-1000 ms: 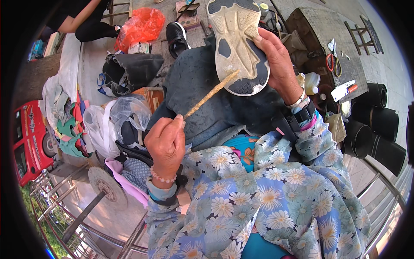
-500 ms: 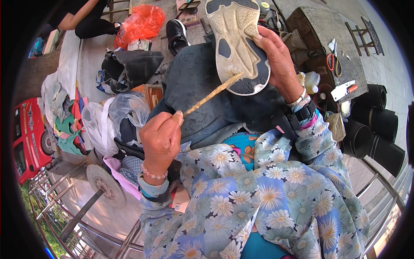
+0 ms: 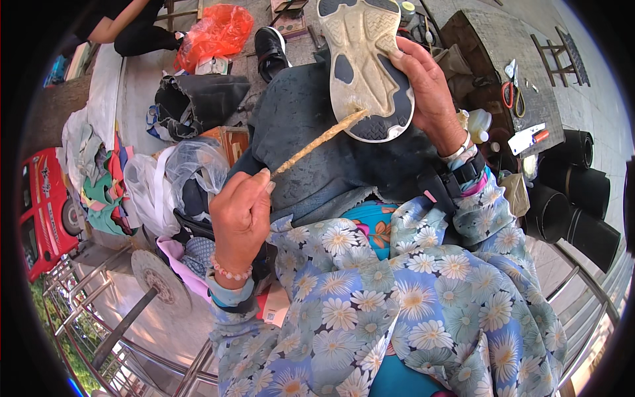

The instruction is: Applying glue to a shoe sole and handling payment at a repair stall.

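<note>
My right hand (image 3: 426, 86) grips a shoe (image 3: 360, 73) by its right edge, with the sole turned up toward me. That sole is off-white with dark blue-grey pads, and its rounded near end rests over my lap. In my left hand (image 3: 241, 215), closed in a pinch, is a thin stick (image 3: 317, 141) crusted in yellowish-brown stuff. The stick slants up to the right, its tip at the pale part of the sole near the rounded end. Across my lap lies a dark, worn apron cloth (image 3: 284, 119).
A black shoe (image 3: 269, 53) stands on the ground ahead. At right, a wooden bench (image 3: 546, 99) bears scissors (image 3: 509, 86) and a white-bladed cutter (image 3: 526, 137), with black rolls (image 3: 575, 185) beside it. Plastic bags (image 3: 149, 185) and fabric scraps (image 3: 99, 192) lie left. Another person's arm (image 3: 122, 21) shows far left.
My left hand has drawn slightly left, pulling the stick's tip a little left across the sole. The shoe and my right hand stay nearly in place.
</note>
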Available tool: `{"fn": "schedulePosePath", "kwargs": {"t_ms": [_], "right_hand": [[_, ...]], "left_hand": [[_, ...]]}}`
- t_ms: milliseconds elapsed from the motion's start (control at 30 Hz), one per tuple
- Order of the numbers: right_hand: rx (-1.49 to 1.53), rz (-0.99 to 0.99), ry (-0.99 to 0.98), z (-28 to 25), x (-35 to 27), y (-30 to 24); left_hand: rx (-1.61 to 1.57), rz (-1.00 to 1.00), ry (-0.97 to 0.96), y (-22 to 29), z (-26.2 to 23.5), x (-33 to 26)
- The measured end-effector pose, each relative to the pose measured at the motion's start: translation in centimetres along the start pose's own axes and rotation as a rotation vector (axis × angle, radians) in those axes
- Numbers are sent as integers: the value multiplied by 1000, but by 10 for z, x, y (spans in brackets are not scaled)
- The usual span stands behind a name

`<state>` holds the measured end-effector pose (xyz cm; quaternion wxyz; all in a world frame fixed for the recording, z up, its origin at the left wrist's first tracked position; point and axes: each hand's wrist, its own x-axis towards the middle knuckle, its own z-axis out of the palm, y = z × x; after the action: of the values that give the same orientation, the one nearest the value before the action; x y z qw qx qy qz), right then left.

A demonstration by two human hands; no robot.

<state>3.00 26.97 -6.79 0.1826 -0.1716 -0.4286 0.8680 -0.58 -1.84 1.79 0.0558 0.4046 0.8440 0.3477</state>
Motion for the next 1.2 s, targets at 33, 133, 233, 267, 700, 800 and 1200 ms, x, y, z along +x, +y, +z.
{"fn": "schedulePosePath", "kwargs": {"t_ms": [33, 133, 233, 267, 700, 800, 1200], "right_hand": [[-1, 0, 3, 0, 0, 0], [0, -9, -1, -1, 0, 0], [13, 2, -6, -1, 0, 0], [13, 2, -6, -1, 0, 0], [40, -3, 69, -2, -2, -4], [50, 3, 68, 0, -3, -3], [18, -45, 108, 1, -3, 1]], "left_hand": [[10, -5, 21, 1, 0, -1], [-7, -48, 25, 2, -2, -3], [-69, -113, -17, -1, -3, -4], [-102, -141, -41, -1, -3, -5], [-61, -153, -35, -5, -32, -23], [-100, -104, 87, -7, -19, -26], [-96, -75, 53, 7, 8, -9]]}}
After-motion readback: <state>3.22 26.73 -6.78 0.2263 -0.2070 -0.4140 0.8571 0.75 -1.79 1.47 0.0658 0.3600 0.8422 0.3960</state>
